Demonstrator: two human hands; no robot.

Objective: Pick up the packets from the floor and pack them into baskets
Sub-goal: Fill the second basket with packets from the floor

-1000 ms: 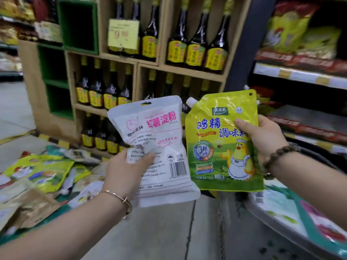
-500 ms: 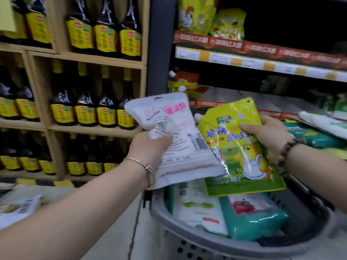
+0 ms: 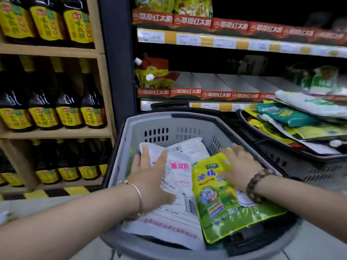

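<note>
A grey basket (image 3: pixel 131 132) stands in front of me, holding several packets. On top lies a white starch packet (image 3: pixel 178 184) with pink lettering. My left hand (image 3: pixel 150 175) presses flat on its left side with straight, spread fingers. Beside it on the right lies a yellow-green seasoning pouch (image 3: pixel 221 199) with a chick picture. My right hand (image 3: pixel 240 162) rests on the pouch's upper right corner, fingers extended and slightly blurred. Another white packet (image 3: pixel 189 147) shows underneath at the back of the basket.
A black basket (image 3: pixel 281 158) piled with green, yellow and white packets stands to the right. Wooden shelves of dark sauce bottles (image 3: pixel 69 109) stand at the left. Store shelves with red price strips (image 3: pixel 206 94) run behind the baskets. Black-yellow floor tape (image 3: pixel 56 192) lies at lower left.
Both hands have lowered the white packet and the yellow-green pouch from mid-air into the grey basket. The fingers have opened from gripping to lying flat on the packets.
</note>
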